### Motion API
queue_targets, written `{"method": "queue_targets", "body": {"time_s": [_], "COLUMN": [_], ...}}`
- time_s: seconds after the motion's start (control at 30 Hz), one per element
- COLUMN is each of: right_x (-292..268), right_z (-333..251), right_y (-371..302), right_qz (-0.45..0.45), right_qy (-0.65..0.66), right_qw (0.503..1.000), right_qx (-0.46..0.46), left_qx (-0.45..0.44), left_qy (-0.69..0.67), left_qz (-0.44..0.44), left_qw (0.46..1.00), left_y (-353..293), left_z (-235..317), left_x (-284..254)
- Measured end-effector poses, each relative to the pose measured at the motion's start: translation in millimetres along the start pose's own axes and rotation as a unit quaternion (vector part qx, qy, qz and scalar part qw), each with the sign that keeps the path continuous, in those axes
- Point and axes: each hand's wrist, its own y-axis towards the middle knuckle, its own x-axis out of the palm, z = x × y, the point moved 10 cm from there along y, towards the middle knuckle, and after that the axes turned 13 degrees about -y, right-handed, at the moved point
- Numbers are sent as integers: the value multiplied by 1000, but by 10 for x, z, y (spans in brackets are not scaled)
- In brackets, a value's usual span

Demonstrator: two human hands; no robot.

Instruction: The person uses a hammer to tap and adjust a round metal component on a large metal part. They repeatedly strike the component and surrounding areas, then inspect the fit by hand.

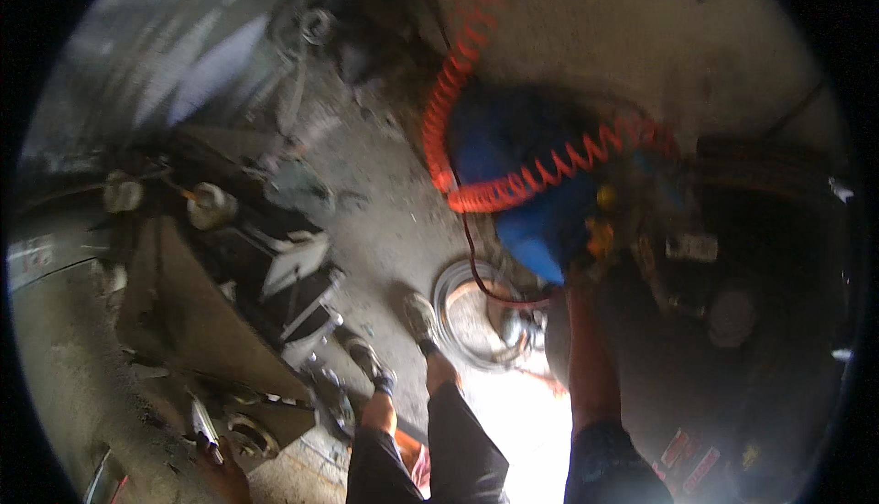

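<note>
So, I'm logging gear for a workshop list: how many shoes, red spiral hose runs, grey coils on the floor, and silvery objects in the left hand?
Shoes: 2
Red spiral hose runs: 2
Grey coil: 1
Silvery object in left hand: 1
Total: 6

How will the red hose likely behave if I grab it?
The red hose will probably stretch and spring back, given its tight coils. It seems likely to sag or swing rather than stay straight, since it bends sharply midway. It might catch, as one stretch crosses in front of the blue object.
</note>
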Motion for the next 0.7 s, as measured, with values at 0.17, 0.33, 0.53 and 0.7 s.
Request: {"method": "queue_targets", "body": {"time_s": [0.17, 0.33, 0.53, 0.7], "right_x": [169, -1462, -6478, -9347], "right_z": [-50, -1934, -2753, -2242], "right_y": [-1728, -3154, -3609, -3516], "right_qz": [-66, -125, 445, 595], "right_qy": [85, 368, 308, 288], "right_qw": [994, 862, 744, 662], "right_qx": [-31, -326, -393, -354], "left_qx": [61, 19, 153, 71], "left_qy": [-207, -366, -481, -565], "left_qz": [26, -2, 76, 79], "left_qw": [976, 931, 860, 818], "left_y": [-139, -177, -106, -97], "left_z": [593, 793, 792, 523], "left_x": [-151, -436, -807, -926]}}
